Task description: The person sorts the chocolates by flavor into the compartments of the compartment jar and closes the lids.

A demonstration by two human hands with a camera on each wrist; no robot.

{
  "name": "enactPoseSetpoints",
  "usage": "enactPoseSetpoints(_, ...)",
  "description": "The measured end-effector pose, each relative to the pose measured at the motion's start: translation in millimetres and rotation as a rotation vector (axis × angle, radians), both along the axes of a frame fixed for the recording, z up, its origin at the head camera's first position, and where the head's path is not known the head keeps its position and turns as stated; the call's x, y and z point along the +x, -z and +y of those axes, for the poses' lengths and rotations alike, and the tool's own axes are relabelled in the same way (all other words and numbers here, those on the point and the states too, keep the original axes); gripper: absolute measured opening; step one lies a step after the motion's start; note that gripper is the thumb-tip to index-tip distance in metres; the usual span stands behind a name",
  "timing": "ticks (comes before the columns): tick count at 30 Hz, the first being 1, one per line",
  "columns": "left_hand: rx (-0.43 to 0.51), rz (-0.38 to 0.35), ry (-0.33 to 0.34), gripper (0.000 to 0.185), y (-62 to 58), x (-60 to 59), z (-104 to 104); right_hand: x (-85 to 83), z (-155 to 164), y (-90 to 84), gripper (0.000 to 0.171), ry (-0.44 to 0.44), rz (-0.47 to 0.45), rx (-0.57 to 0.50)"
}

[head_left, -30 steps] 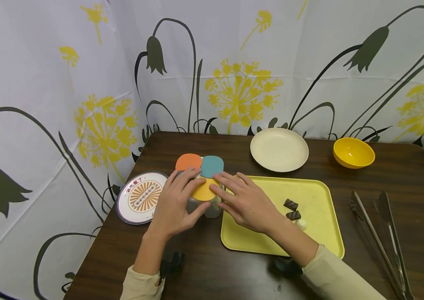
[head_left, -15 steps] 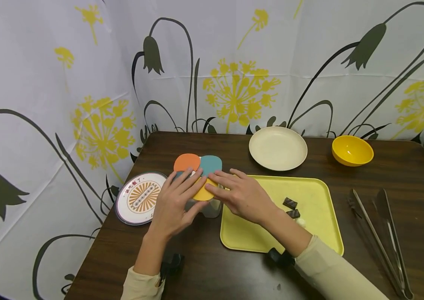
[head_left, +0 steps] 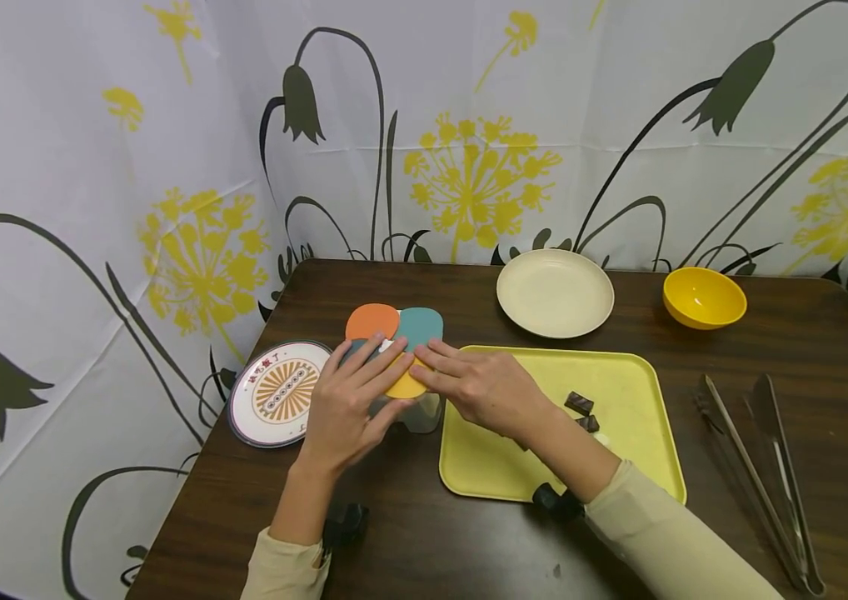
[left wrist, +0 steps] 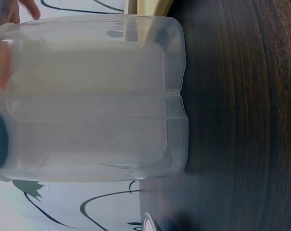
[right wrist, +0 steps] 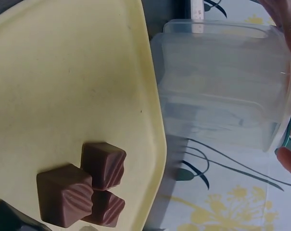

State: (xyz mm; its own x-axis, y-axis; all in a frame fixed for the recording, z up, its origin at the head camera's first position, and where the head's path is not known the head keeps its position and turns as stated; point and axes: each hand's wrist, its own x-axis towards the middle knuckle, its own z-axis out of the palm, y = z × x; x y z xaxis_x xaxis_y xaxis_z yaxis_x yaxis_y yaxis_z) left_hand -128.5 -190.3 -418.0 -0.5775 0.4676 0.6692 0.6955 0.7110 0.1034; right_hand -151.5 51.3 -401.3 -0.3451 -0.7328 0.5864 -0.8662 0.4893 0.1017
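A clear plastic container [head_left: 412, 408] with orange, teal and yellow lid flaps stands on a dark wooden table [head_left: 424, 533], just left of a yellow tray [head_left: 634, 467]. The left hand [head_left: 345, 408] curls around its left side. The right hand [head_left: 484, 387] lays nearly straight fingers on the yellow lid flap [head_left: 403, 387]. Chocolates [right wrist: 82, 185] lie on the tray.

At frame centre, a clear plastic container [head_left: 401, 408] carries orange, teal and yellow lid petals [head_left: 394, 329]; brown ridged chocolates [right wrist: 80, 190] lie on a pale-yellow plastic tray [head_left: 626, 392].
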Motion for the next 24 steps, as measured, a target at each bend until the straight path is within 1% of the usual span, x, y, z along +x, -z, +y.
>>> enactPoseSetpoints(9, 0.003, 0.035, -0.003, 0.057, -0.4, 0.0, 0.4, -0.2, 0.1, -3.2, 0.044, 0.004, -0.033, 0.023)
enactPoseSetpoints(16, 0.102, 0.016, -0.001, 0.052, 0.9, 0.7, 1.6, -0.5, -1.9, -9.9, 0.047, 0.001, -0.051, 0.031)
enactPoseSetpoints(19, 0.113, 0.011, -0.019, 0.051, 1.0, 1.1, 4.5, -1.5, -0.5, -11.0, 0.046, -0.001, -0.081, 0.012)
enactPoseSetpoints(24, 0.124, -0.012, -0.061, 0.051, -2.0, 1.6, 10.5, -3.6, 1.8, -11.3, 0.041, -0.014, -0.156, -0.061)
